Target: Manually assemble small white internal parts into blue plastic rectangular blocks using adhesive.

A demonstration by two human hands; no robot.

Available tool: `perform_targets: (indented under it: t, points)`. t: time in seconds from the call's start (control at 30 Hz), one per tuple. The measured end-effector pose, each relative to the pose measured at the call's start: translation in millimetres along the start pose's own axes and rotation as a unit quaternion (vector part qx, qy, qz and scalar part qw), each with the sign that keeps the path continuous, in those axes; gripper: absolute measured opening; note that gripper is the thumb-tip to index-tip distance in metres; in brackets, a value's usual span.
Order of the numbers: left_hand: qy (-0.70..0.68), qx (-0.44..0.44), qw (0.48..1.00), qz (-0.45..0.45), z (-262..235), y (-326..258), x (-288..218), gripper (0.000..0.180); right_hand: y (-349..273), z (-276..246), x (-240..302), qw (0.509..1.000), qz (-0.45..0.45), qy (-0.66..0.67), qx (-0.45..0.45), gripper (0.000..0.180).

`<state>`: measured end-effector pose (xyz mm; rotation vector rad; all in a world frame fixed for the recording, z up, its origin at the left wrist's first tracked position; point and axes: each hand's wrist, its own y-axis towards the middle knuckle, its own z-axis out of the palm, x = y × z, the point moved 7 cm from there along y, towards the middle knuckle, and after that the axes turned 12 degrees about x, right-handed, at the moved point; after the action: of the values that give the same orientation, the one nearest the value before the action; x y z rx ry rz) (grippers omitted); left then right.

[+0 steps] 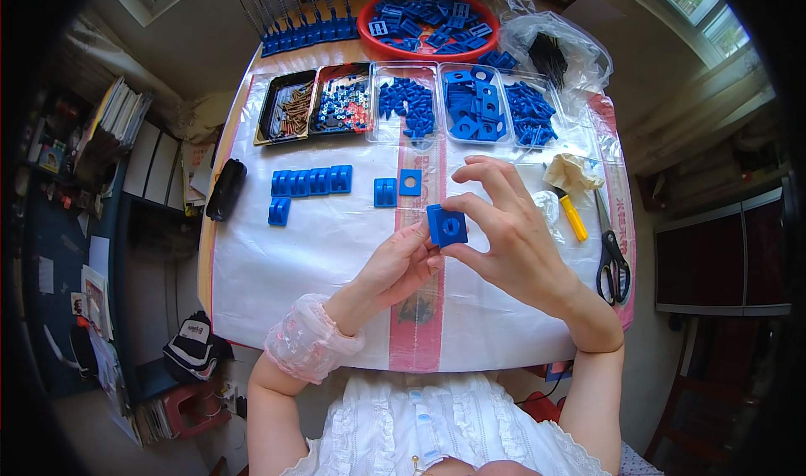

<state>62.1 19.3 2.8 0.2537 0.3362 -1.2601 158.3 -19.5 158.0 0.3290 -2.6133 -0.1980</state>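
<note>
A small blue square plastic block (447, 227) with a round hole in its face is held up over the table. My left hand (398, 264) is closed on its left side, fingers curled beneath. The thumb and forefinger of my right hand (514, 234) pinch its right side, the other fingers raised. Just beyond lie a blue square plate with a round hole (410, 182) and a blue ridged piece (384, 193). Farther left, several similar ridged pieces (311, 180) form a row, with a single ridged piece (279, 211) in front of it.
Across the back stand trays of screws (295, 107), small nuts (342, 102) and blue parts (407, 98). Behind them are a red basin (369, 35) and a rack of upright rods (311, 35). Black scissors (614, 270) and a yellow-handled tool (574, 220) lie right; a black case (227, 189) lies left.
</note>
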Motion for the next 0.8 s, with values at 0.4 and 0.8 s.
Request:
perform_targets:
  t: [0.4, 0.8]
  points:
    - [-0.039, -0.017, 0.999, 0.023, -10.1, 0.2, 4.4, 0.029, 7.9, 21.5, -12.3, 0.999, 0.017, -0.012, 0.030, 0.044]
    - [-0.040, -0.039, 0.998, 0.018, -7.6, 0.0, 4.1, 0.029, 9.5, 22.5, -16.0, 0.999, 0.017, -0.003, 0.037, 0.045]
